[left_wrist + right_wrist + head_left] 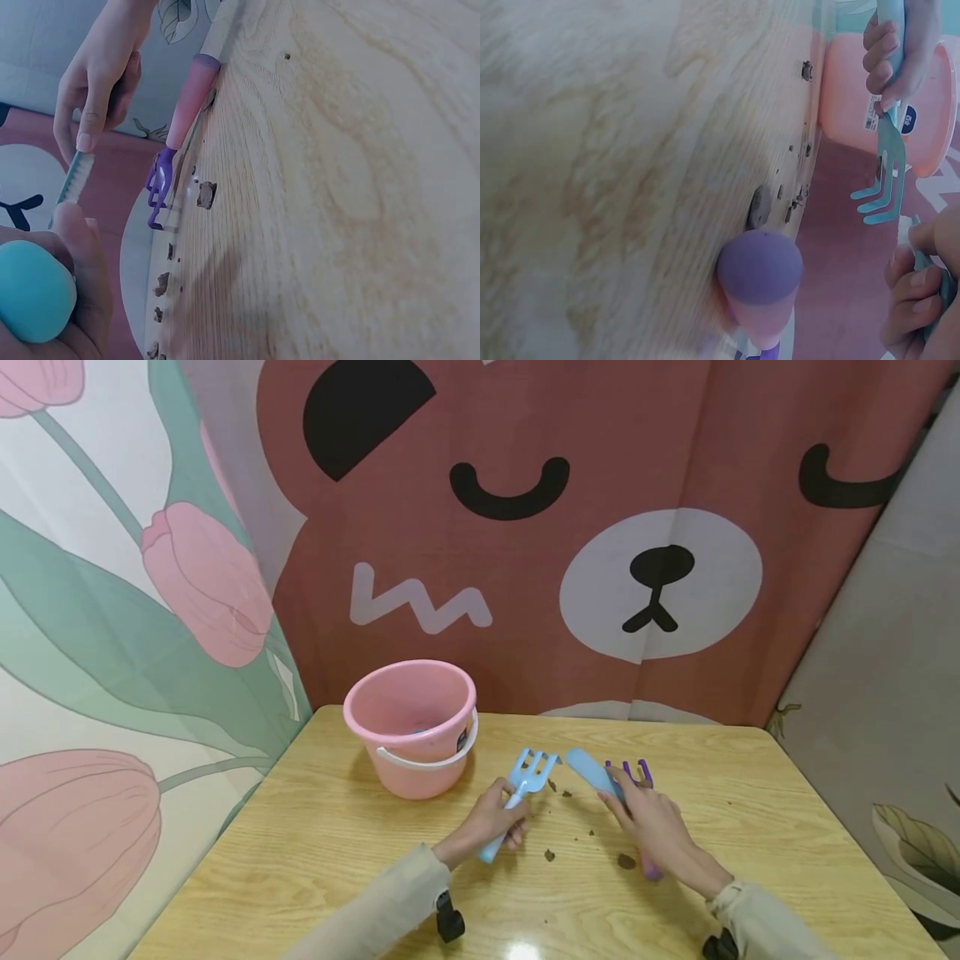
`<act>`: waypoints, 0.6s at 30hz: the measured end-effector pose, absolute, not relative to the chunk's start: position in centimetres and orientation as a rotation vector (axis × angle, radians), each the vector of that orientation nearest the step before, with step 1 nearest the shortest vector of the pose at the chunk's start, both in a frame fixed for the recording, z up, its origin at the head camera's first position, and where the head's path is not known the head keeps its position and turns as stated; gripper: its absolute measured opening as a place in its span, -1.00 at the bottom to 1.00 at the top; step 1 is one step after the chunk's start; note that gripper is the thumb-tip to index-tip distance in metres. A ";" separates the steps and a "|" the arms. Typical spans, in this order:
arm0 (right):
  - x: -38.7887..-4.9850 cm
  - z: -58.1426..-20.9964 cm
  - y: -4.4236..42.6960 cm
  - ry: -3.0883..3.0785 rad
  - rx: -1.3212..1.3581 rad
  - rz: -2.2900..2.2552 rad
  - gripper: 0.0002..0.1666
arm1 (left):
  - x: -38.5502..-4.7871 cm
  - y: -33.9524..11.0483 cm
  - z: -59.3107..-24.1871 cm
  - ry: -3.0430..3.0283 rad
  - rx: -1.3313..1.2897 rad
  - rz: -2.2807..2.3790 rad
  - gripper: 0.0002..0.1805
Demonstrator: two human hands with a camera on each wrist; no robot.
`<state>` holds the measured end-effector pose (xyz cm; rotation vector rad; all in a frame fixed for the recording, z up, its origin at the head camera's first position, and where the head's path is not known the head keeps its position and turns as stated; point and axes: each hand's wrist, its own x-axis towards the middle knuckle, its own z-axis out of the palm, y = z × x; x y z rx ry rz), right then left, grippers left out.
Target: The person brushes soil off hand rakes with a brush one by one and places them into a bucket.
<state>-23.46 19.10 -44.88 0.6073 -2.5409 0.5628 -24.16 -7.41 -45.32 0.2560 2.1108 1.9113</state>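
My left hand [489, 817] grips the white-and-blue handle of a light blue hand fork [534, 774], its tines raised above the table and tilted away from me. My right hand [663, 828] holds a light blue brush [588, 768], whose pale bristles show in the left wrist view. The brush head is close to the fork's tines; in the right wrist view the tines show dark bits of dirt. Below my right hand, a second hand fork [193, 101] with purple tines and a pink handle lies on the table, partly hidden in the head view.
A pink bucket [409, 743] with a white handle stands at the back left, something blue inside. Several brown dirt clumps [626, 861] are scattered on the wooden table [300, 868]. Printed curtains [517, 652] hang behind the table's far edge and along its sides.
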 end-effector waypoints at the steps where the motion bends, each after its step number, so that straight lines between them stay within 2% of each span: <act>1: -23.4 -44.9 19.1 -2.533 0.615 0.572 -0.48 | -24.2 -7.4 -45.3 2.111 0.258 1.914 -0.82; 18: -23.1 -44.6 18.7 -2.508 0.681 0.651 -0.48 | -24.5 -7.5 -45.2 2.156 0.282 1.892 -0.77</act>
